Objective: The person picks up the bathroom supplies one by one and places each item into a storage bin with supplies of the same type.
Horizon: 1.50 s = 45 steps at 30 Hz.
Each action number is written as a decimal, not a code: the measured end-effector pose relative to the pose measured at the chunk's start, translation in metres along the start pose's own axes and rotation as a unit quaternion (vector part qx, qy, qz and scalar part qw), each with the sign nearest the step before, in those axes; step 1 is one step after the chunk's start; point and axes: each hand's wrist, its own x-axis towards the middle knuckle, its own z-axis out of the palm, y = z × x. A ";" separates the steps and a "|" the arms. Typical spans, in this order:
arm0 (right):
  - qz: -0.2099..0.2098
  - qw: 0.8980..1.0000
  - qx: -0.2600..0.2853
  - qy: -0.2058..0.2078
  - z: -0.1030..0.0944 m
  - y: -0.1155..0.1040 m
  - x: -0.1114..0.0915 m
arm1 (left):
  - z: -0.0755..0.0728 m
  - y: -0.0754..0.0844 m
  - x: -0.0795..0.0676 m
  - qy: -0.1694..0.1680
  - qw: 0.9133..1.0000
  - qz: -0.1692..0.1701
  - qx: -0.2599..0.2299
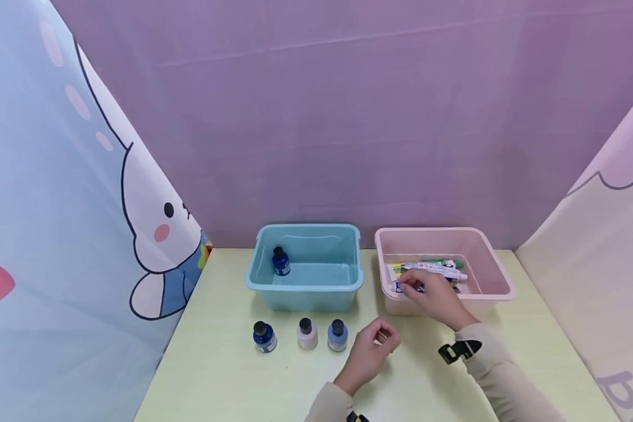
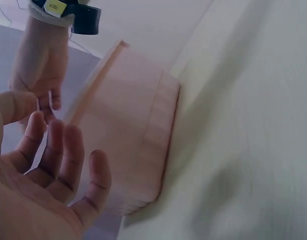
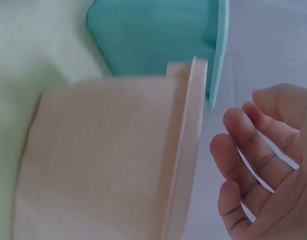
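Note:
My right hand (image 1: 432, 296) hovers over the near rim of the pink bin (image 1: 487, 264). Its fingers are loosely bent with nothing between them, as the right wrist view also shows. Inside that bin lie several tubes, among them a white tube (image 1: 435, 269) and a green-capped tube (image 1: 448, 263); the hand partly covers them. Above the table, in front of the bins, is my left hand (image 1: 369, 354), fingers relaxed and holding nothing. To its left stand a light blue bottle (image 1: 337, 337), a pale pink bottle (image 1: 308, 335) and a dark blue bottle (image 1: 265, 339), all black-capped.
A teal bin (image 1: 308, 298) stands left of the pink one, with a dark blue bottle (image 1: 281, 262) upright at its left side. Both bins sit on a pale yellow-green table (image 1: 216, 381). A purple curtain (image 1: 316, 117) hangs behind, and printed cloths flank the table.

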 end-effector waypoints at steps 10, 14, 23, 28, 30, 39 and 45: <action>0.092 0.994 0.055 0.030 0.027 -0.029 -0.002 | -0.044 0.019 -0.042 0.008 0.999 0.051 0.010; 0.110 0.990 0.079 0.034 0.040 -0.035 0.001 | -0.063 0.019 -0.050 0.045 0.997 0.052 0.028; 0.171 0.972 0.160 0.036 0.062 -0.055 0.007 | -0.109 0.012 -0.062 0.167 0.982 0.053 0.071; 0.194 0.965 0.172 0.042 0.074 -0.060 0.013 | -0.132 0.014 -0.069 0.235 0.965 0.074 0.090; 0.201 0.963 0.175 0.043 0.077 -0.061 0.014 | -0.141 0.014 -0.072 0.260 0.957 0.085 0.098; 0.243 0.951 0.191 0.026 0.092 -0.060 0.018 | -0.174 0.013 -0.081 0.338 0.930 0.086 0.120; 0.251 0.947 0.195 0.040 0.103 -0.059 0.022 | -0.186 0.005 -0.081 0.399 0.905 0.066 0.131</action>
